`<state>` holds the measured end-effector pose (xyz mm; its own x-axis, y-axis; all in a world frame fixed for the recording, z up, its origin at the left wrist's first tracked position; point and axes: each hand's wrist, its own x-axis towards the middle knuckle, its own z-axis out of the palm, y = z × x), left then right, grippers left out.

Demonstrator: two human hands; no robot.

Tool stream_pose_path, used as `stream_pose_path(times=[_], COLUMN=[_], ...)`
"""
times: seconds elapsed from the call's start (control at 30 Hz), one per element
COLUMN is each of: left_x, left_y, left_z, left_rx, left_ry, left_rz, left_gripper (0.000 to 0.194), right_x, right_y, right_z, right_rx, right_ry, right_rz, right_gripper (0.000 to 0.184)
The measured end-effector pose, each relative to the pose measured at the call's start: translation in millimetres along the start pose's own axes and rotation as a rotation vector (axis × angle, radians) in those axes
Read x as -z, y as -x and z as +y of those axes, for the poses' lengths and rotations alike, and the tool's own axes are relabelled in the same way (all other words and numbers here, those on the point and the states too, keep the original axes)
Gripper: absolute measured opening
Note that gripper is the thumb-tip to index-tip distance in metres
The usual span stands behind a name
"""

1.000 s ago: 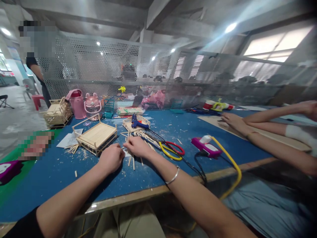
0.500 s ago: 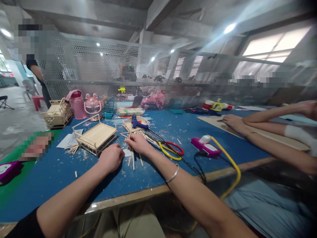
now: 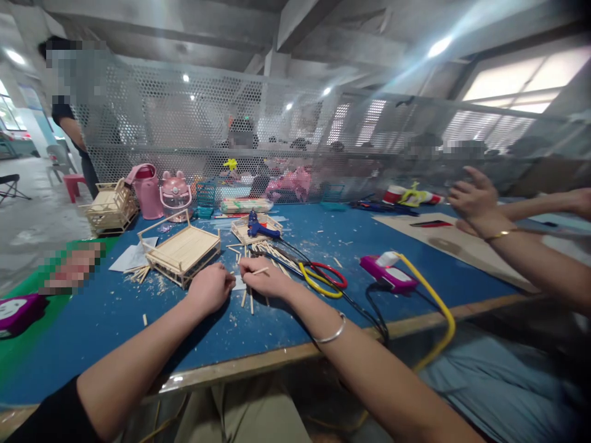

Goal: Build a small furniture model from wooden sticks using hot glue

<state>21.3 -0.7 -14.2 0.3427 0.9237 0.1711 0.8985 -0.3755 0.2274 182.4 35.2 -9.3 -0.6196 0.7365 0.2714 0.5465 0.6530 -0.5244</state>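
Observation:
My right hand [image 3: 265, 278] is closed on a short wooden stick [image 3: 261, 271], which pokes out across the fingers. Just left of it, my left hand [image 3: 211, 288] rests above the blue table with its fingers curled together; whatever they hold is hidden. Loose wooden sticks [image 3: 252, 301] lie under and around my right hand, with a bit of white paper [image 3: 239, 283] between the hands. Beyond my left hand stands a small wooden stick-built frame with a flat slatted deck [image 3: 184, 249]. A blue glue gun [image 3: 261, 230] lies on a smaller wooden frame [image 3: 237, 232] behind my right hand.
Red and yellow-handled pliers [image 3: 318, 280] and a purple power strip [image 3: 388, 274] with a yellow cable lie to the right. Another person's hand [image 3: 475, 200] is raised above brown cardboard [image 3: 438, 246]. A pink jug [image 3: 146, 194] and clear bottle stand before the mesh screen.
My right hand has turned slightly, and a stick now shows across its fingers. My left hand stays almost still. The other person's hand has lifted off the cardboard, leaving a dark red-edged object there.

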Motion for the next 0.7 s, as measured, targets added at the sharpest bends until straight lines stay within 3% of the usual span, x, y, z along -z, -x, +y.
stream_pose_path(times=[0.23, 0.33, 0.53, 0.7], left_x=[-0.4, 0.3, -0.5, -0.7], left_y=[-0.2, -0.6, -0.7, -0.1], left_z=[1.2, 1.7, -0.9, -3.2], left_rx=[-0.013, 0.001, -0.014, -0.019], left_ry=[-0.030, -0.041, -0.016, 0.069], left_rz=[0.002, -0.009, -0.002, 0.010], left_gripper=[0.026, 0.027, 0.025, 0.024], right_x=[1.6, 2.7, 4.8, 7.2], right_y=[-3.2, -5.2, -4.7, -1.0], right_z=[-2.7, -6.6, -7.2, 2.1], right_rx=[0.046, 0.019, -0.025, -0.093], right_ry=[0.014, -0.001, 0.055, -0.111], right_rz=[-0.019, -0.089, -0.088, 0.047], right_gripper=[0.012, 0.015, 0.013, 0.009])
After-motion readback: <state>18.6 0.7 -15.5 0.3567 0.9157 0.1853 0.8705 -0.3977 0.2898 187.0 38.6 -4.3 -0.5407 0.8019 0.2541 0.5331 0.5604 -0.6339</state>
